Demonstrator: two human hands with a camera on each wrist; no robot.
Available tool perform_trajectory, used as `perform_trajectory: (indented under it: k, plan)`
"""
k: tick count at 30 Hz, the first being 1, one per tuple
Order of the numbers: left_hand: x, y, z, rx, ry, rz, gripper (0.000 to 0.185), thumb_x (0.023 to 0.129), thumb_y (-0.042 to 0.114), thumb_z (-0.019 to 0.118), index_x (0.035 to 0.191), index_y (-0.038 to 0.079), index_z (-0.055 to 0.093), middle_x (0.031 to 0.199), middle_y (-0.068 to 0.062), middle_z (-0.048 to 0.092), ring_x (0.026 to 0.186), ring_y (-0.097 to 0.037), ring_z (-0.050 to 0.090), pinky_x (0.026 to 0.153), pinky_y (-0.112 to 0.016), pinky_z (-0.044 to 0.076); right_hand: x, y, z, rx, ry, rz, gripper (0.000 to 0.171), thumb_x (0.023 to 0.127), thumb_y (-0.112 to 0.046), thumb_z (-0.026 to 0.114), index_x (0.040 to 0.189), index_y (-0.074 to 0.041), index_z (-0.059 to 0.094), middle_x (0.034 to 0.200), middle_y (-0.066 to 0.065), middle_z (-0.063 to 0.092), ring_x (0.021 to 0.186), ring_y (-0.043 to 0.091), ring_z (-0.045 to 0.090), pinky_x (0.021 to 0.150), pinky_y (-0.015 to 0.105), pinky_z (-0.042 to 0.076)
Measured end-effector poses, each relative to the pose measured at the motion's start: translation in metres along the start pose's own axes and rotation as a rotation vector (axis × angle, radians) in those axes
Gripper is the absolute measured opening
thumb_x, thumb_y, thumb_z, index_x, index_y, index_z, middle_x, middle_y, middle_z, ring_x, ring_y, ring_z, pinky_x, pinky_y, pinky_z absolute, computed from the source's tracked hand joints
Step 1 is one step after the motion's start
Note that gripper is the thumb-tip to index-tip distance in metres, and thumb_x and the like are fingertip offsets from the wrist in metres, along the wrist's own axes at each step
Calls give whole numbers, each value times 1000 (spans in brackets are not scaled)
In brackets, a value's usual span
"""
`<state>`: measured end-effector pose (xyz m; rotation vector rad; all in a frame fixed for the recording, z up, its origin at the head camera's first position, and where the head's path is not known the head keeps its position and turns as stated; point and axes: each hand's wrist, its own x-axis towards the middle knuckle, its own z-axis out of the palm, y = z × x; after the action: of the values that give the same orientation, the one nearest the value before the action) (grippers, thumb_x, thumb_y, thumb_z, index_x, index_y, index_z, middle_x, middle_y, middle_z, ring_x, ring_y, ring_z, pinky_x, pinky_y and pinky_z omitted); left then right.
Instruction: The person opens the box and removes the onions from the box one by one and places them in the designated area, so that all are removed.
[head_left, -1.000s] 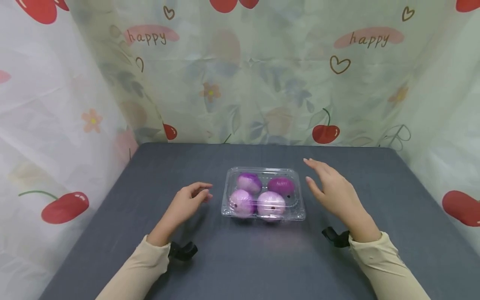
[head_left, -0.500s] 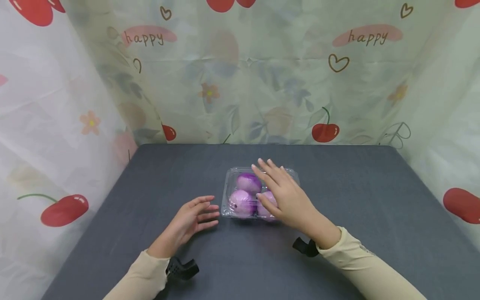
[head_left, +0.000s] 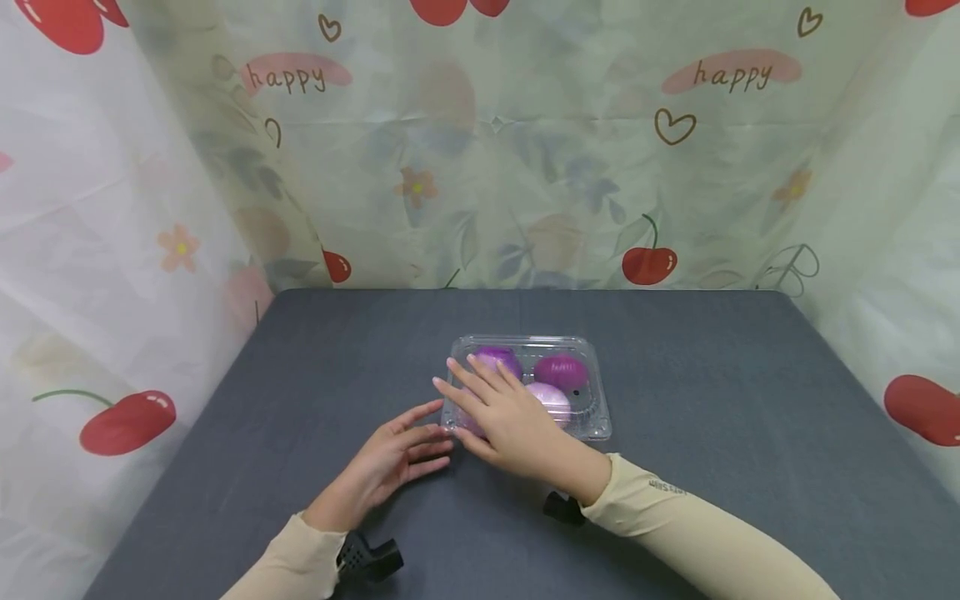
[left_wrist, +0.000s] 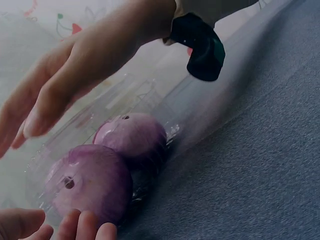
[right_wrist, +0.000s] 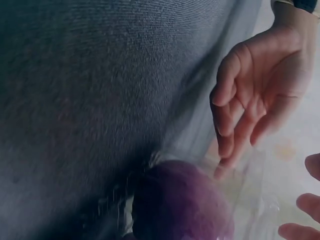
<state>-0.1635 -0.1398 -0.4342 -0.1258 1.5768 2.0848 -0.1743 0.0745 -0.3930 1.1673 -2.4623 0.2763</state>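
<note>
A clear plastic clamshell box sits closed at the middle of the grey table and holds several purple and pink onions. My right hand reaches across over the box's front left corner, fingers straight and spread, above the lid. My left hand lies open at the box's left front edge, fingertips by its rim. In the left wrist view two onions show through the box wall, with the right hand above. The right wrist view shows the left hand beside an onion.
The grey cloth-covered table is walled by a pale curtain with cherry and "happy" prints at the back and both sides. Black wrist straps sit on both cream-sleeved forearms.
My right hand has swung from the box's right side across the lid to its front left corner. The left hand has slid right toward the box's edge, fingers straightening.
</note>
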Motion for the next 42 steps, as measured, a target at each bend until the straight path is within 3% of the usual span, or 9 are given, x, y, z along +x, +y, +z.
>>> perform_trajectory:
  k: [7, 18, 26, 42]
  plan:
    - [-2, -2, 2, -38, -39, 0, 60, 99, 12, 55, 152, 9, 26, 109, -2, 69, 96, -15, 68, 92, -39, 55, 4, -8, 12, -71, -45, 2, 57, 94, -41, 58, 146, -21, 45, 153, 5, 39, 141, 28, 36, 112, 54, 34]
    - [-2, -3, 5, -63, -92, 10, 66, 99, 12, 54, 154, 7, 18, 112, -2, 68, 97, -13, 67, 92, -37, 55, 3, -10, 21, -203, 48, -49, 50, 88, -40, 66, 133, -20, 60, 145, 9, 50, 133, 29, 47, 109, 49, 40]
    - [1, -6, 6, -89, -54, 1, 66, 99, 8, 52, 155, 7, 17, 97, 3, 70, 84, -7, 68, 82, -26, 58, 2, -11, 26, -252, 86, -67, 39, 89, -39, 67, 123, -21, 67, 139, 10, 56, 130, 30, 51, 107, 49, 43]
    - [5, -12, 7, -56, 28, 11, 64, 97, 12, 58, 152, 7, 26, 90, 6, 71, 75, -6, 68, 77, -25, 58, 4, -14, 27, -303, 83, -92, 34, 89, -31, 70, 120, -19, 69, 128, 5, 62, 127, 32, 53, 105, 48, 45]
